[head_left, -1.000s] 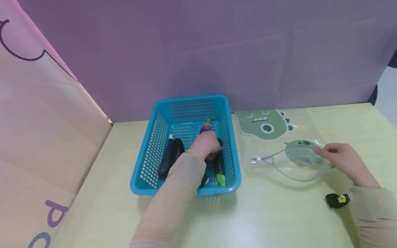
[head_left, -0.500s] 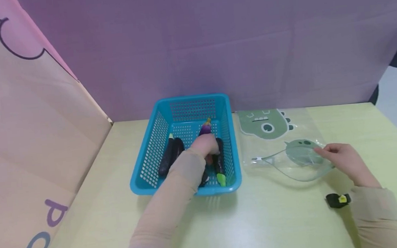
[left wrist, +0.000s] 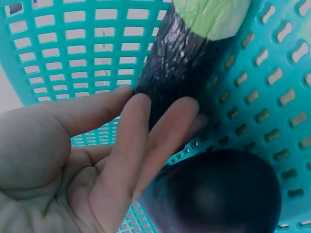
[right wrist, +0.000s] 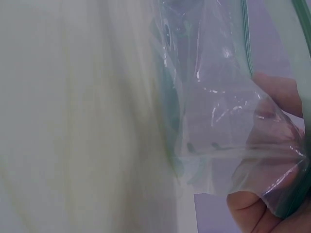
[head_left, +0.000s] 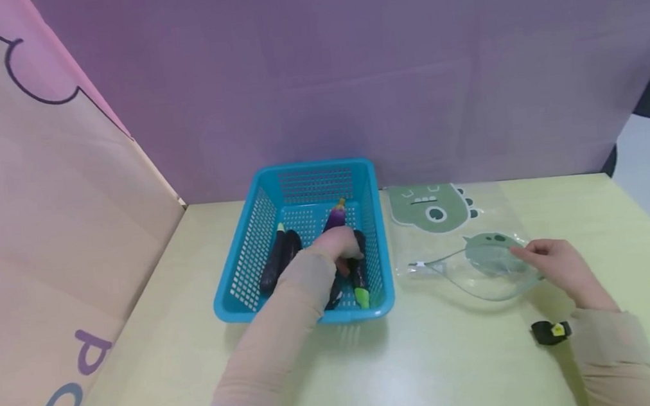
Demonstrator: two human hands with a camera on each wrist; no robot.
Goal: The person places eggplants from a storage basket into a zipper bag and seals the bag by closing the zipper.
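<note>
The left hand (left wrist: 87, 158), fingers loosely extended, rests against a glossy eggplant (left wrist: 177, 63) in the basket (head_left: 316, 164) around it, probably firm, slippery, best gripped mid-body, while the right hand (head_left: 565, 270) pinches the bag (head_left: 489, 256).

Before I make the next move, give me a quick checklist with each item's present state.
1. Right hand pinching the clear bag near its mouth: ok.
2. Bag mouth apart: ok, its edges gape in the head view.
3. Left hand at the green-ended eggplant: ok, fingertips right by it.
4. Firm grip on that eggplant: cannot tell.
5. Eggplant out of the basket: not ok, it lies inside.
</note>
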